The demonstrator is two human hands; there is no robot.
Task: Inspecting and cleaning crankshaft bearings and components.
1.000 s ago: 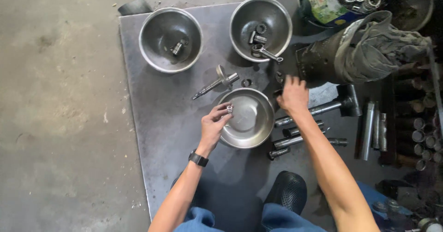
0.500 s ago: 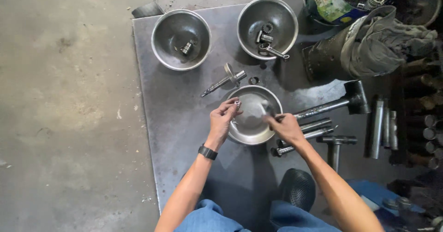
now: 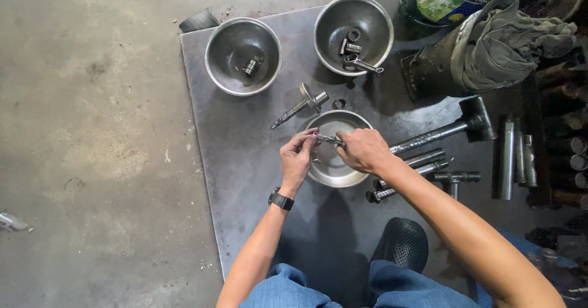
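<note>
Two bowls [image 3: 243,56] behind a third bowl [image 3: 334,167] on the plate [image 3: 245,179]

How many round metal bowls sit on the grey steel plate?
3: round metal bowl at far left, another at far right, a third nearest the person, under both hands. The cluttered right side may hide more.

left hand [image 3: 296,158] + right hand [image 3: 364,150] — pinching small metal part [image 3: 327,139] — above steel bowl [image 3: 331,172]

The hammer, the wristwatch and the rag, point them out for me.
hammer [image 3: 475,116], head view, on its dark head.
wristwatch [image 3: 281,199], head view, on its black band.
rag [image 3: 508,41], head view, on its crumpled middle.
</note>
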